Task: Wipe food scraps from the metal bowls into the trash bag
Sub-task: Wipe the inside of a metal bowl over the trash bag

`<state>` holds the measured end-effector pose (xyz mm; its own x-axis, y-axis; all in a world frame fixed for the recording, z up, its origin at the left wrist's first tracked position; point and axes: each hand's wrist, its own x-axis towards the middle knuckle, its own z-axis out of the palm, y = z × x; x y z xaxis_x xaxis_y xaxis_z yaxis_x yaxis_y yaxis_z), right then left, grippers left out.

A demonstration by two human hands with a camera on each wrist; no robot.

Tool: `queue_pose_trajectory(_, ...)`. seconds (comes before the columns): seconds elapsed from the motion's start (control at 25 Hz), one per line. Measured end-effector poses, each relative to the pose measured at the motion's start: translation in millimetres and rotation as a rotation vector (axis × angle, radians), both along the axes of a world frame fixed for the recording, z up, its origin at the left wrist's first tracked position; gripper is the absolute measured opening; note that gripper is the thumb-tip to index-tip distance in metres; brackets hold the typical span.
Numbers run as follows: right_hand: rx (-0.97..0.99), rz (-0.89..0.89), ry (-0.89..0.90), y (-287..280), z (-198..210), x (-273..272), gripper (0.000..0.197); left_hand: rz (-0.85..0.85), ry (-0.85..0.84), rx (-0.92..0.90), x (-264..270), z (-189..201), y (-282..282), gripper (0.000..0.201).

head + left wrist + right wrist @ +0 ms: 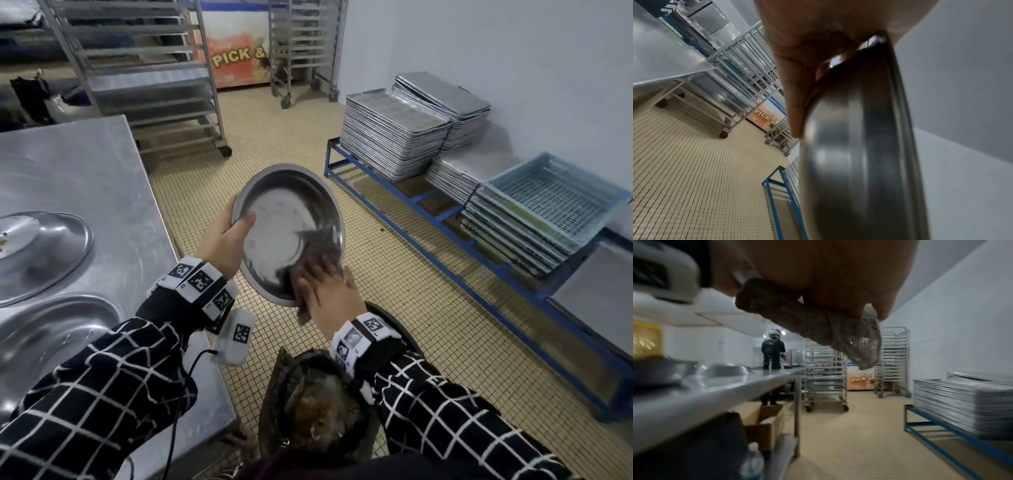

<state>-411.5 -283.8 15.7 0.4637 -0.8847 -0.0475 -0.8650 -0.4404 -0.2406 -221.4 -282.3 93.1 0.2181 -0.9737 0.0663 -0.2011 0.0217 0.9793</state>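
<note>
Head view: the left hand [224, 236] is holding the metal bowl [287, 233] by its rim, thumb curled inside, tilting it above the trash bag [318, 414]. The right hand [329, 294] is pressing a brown cloth [318, 253] against the bowl's lower inner wall.

Left wrist view: the fingers [797, 97] are lying along the bowl's underside; the grip is closed on the rim. Judged stiff, light, slippery; the rim is the soundest hold.

Right wrist view: the grip is bunching the soft, limp cloth [818, 324].
</note>
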Motion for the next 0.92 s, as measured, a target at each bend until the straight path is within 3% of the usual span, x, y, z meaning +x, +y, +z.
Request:
queue_pose_trajectory(0.08, -0.019, -0.049, 0.081, -19, -5, -18, 0.056, -0.051, -0.02, 0.046, -2, -5, 6, 0.029)
queue_pose_trajectory(0.2, -0.072, -0.081, 0.029, -45, 3, -31, 0.057, -0.057, 0.025, 0.134, -4, -13, 12, 0.03)
queue_pose_trajectory(0.32, -0.115, -0.106, -0.133, -64, 20, -32, 0.062, -0.061, 0.078, 0.255, -1, -11, 12, 0.032)
queue_pose_trajectory(0.4, -0.073, -0.194, -0.331, -72, 32, -33, 0.05, -0.09, 0.101, 0.282, 1, -8, 12, 0.034)
queue_pose_trajectory(0.52, 0.014, -0.308, -0.54, -79, 37, -33, 0.025, -0.087, 0.124, 0.274, 5, -9, 10, 0.036)
queue_pose_trajectory(0.64, 0.112, -0.407, -0.666, -72, 37, -31, 0.024, 0.053, 0.14, 0.254, 2, -12, 11, 0.032)
queue_pose_trajectory(0.72, 0.156, -0.508, -0.759, -61, 35, -28, 0.023, 0.138, 0.156, 0.176, -6, -12, 15, 0.018)
queue_pose_trajectory(0.84, 0.153, -0.624, -0.901, -43, 29, -24, 0.019, 0.145, 0.198, 0.016, -20, -9, 24, 0.018)
queue_pose_trajectory(0.92, 0.129, -0.618, -0.906, -39, 35, -30, 0.018, 0.098, 0.174, 0.014, -18, -14, 21, 0.014)
